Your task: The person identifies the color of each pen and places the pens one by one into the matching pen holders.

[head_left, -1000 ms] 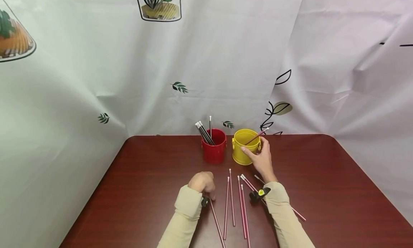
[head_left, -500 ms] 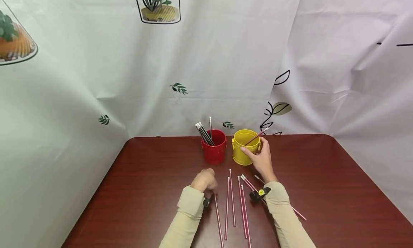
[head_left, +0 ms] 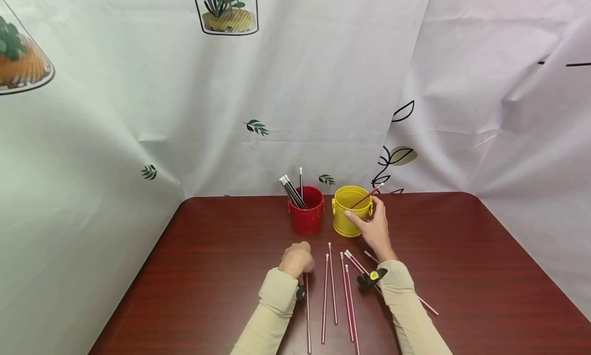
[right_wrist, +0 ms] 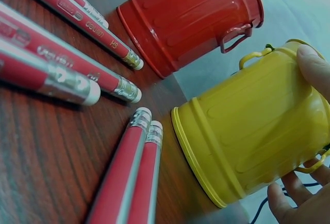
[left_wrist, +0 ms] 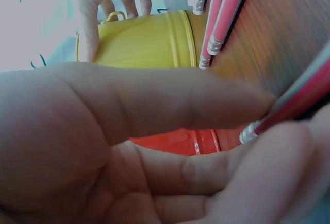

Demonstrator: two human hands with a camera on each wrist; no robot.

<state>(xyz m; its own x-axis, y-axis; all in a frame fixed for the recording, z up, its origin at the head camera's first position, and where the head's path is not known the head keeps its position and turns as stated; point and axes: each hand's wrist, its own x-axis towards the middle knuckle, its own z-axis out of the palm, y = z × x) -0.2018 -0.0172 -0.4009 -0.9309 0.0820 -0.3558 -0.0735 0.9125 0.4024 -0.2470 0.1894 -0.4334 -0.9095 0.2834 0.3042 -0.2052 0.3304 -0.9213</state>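
My left hand (head_left: 297,259) pinches a red pencil (head_left: 308,314) near its eraser end; in the left wrist view, thumb and fingertips meet at this pencil (left_wrist: 309,87). The pencil's far end points toward me. My right hand (head_left: 376,231) holds the yellow bucket (head_left: 345,222) by its right side, thumb at the near rim and fingers round by the handle. One red pencil (head_left: 370,195) leans inside that bucket. Left of it stands a red bucket (head_left: 306,222) with several black-striped pencils (head_left: 293,192), erasers up.
Several more red pencils (head_left: 333,288) lie on the brown table (head_left: 208,273) between my forearms, erasers toward the buckets. Another pencil (head_left: 427,306) runs beneath my right forearm. A white printed curtain (head_left: 208,139) hangs behind and along the sides.
My left hand has shifted right, and its pencil has swung from a slant to nearly straight toward me. The right hand and both buckets have stayed in place.
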